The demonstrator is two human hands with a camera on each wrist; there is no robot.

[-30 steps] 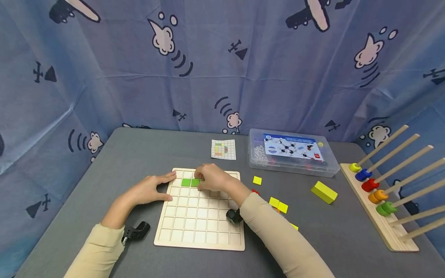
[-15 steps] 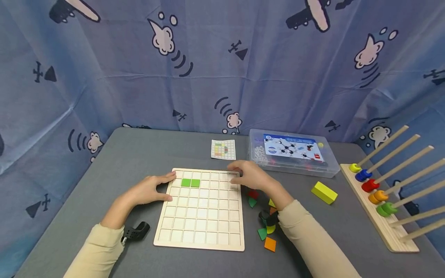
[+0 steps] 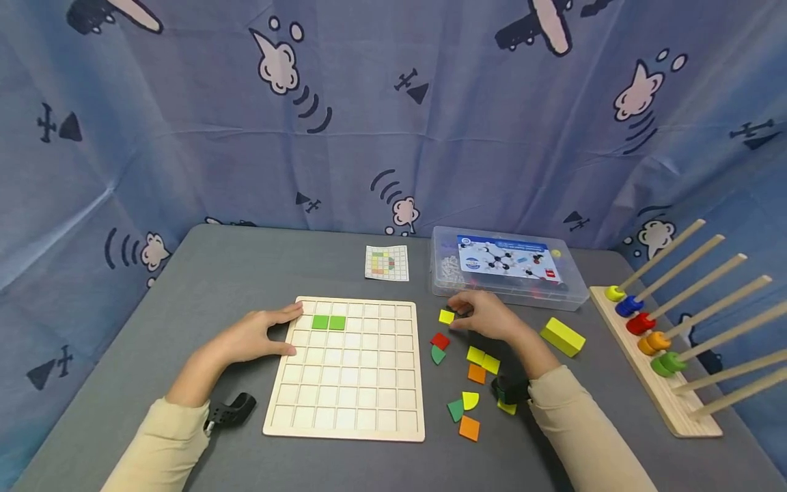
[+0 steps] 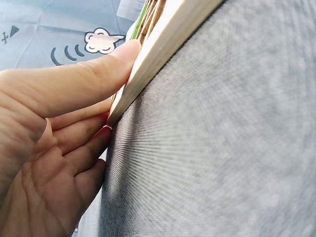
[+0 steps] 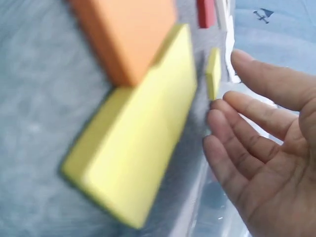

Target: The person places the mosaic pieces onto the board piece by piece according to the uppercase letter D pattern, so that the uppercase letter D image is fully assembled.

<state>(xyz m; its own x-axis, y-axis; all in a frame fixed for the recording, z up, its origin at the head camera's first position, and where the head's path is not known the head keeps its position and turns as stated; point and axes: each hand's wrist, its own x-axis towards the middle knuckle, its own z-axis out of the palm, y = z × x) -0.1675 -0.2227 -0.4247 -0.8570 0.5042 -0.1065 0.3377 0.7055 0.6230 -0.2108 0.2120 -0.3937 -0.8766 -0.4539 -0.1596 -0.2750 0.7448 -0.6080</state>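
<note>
My left hand (image 3: pixel 249 335) rests at the left edge of a wooden grid board (image 3: pixel 344 395), thumb and fingers spread apart along it. In the left wrist view, the thumb (image 4: pixel 94 84) touches the board's rim. Two green square tiles (image 3: pixel 328 322) sit side by side in the board's upper left cells. To the right of the board, my right hand (image 3: pixel 488 318) reaches to a small yellow square tile (image 3: pixel 446 316). The right wrist view shows this yellow tile by the fingertips, with the thumb apart from it; contact is hard to tell.
Loose red (image 3: pixel 439 341), green (image 3: pixel 456 410), yellow (image 3: pixel 470 400) and orange (image 3: pixel 469 428) tiles lie right of the board. Behind are a pattern card (image 3: pixel 387 264) and a clear plastic box (image 3: pixel 510 290). A yellow block (image 3: pixel 562 337) and a peg rack (image 3: pixel 670 393) stand at right.
My right hand has left the green tiles and moved right, off the board, to the yellow square tile. The left hand keeps its place at the board's edge. The head view has shifted slightly.
</note>
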